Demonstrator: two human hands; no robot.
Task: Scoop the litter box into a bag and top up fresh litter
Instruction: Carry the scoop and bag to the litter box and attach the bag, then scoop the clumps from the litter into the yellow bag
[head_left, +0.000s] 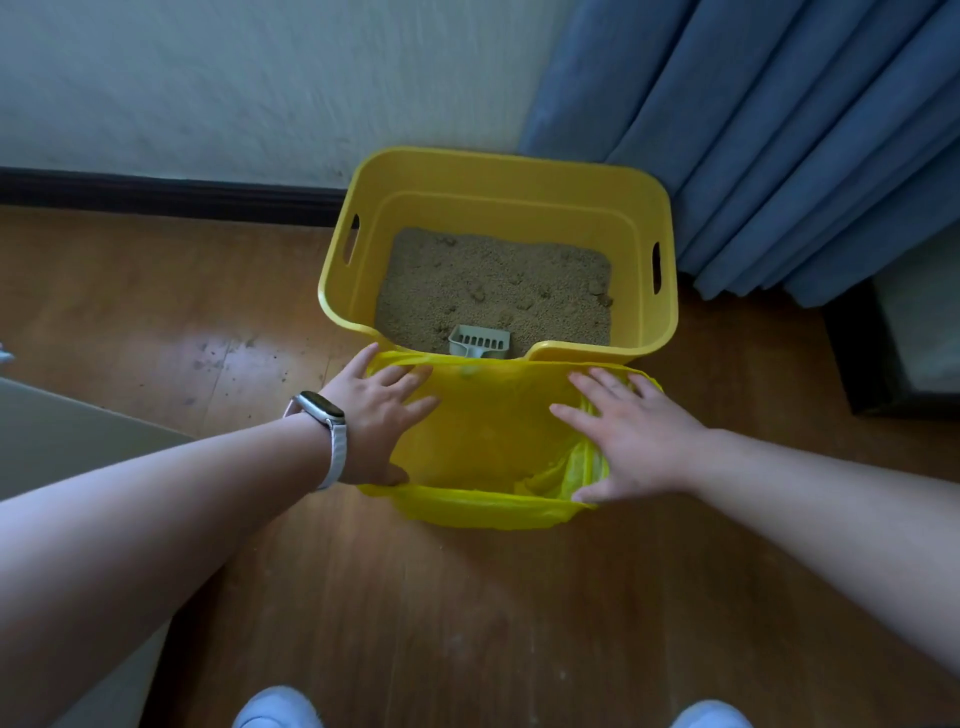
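Litter box (500, 167) yellow, clumpy litter (493, 280), grey scoop (480, 343); hands (382, 415) (636, 441) flat, open-fingered on bag (488, 441)

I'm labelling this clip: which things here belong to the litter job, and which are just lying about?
Job: litter box, litter, scoop, yellow bag, left hand and right hand on the bag's rim.
Lying about: blue curtain, wristwatch, wooden floor.

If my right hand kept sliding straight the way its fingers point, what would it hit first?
The right hand rests on the yellow bag; straight on, it would probably reach the grey scoop at the front notch of the litter box first, though depth is unclear.
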